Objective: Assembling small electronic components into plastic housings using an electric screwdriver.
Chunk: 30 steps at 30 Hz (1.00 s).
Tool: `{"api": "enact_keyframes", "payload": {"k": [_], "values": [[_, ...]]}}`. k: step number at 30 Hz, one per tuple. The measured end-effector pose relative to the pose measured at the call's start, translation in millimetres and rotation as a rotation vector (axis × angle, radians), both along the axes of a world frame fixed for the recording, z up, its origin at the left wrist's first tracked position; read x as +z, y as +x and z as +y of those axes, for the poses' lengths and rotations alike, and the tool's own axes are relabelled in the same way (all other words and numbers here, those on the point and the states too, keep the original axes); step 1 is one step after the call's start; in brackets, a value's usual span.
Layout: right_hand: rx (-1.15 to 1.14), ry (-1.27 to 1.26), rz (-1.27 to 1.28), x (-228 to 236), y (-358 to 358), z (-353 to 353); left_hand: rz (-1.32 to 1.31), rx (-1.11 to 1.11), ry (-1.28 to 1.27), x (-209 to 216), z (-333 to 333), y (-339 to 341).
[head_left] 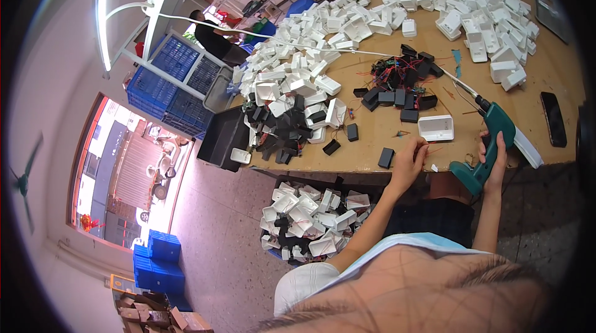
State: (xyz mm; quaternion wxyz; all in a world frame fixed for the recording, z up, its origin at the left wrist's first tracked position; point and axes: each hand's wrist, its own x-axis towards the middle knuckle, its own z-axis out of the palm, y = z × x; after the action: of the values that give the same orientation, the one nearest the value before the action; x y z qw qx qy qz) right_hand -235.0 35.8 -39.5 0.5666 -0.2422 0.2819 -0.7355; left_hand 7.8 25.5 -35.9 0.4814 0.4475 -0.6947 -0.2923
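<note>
Gripping green gun-shaped tool (500, 124) in our right hand (493, 156); our left hand (410, 160) pinches thin red wire (435, 148) beside open white case (436, 128).

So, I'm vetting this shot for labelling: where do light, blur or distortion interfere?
Head view throughout: daylight partly washes out the doorway; the tube light at upper left glares white; fisheye distortion bows the tabletop, and the corners go black; hair strands along the bottom look soft; the thin red wire at the left hand is too fine to trace fully.
</note>
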Motion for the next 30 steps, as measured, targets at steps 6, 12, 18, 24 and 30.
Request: {"api": "enact_keyframes", "payload": {"k": [6, 12, 18, 24, 30], "values": [[0.036, 0.064, 0.011, -3, 1, -6, -0.246, 0.235, -0.126, 13, 9, -20], [0.001, 0.092, 0.043, 18, -1, 5, -0.309, 0.207, -0.185, 31, 3, -38], [-0.169, 0.103, 0.073, 36, 14, 45, -0.338, 0.179, -0.115, 26, -3, -39], [-0.207, 0.054, 0.603, 17, 20, 98, -0.517, 0.43, -0.311, 27, -10, -40], [-0.265, -0.027, 0.933, 5, 23, 104, -0.455, 0.46, -0.376, 30, -17, -49]]}}
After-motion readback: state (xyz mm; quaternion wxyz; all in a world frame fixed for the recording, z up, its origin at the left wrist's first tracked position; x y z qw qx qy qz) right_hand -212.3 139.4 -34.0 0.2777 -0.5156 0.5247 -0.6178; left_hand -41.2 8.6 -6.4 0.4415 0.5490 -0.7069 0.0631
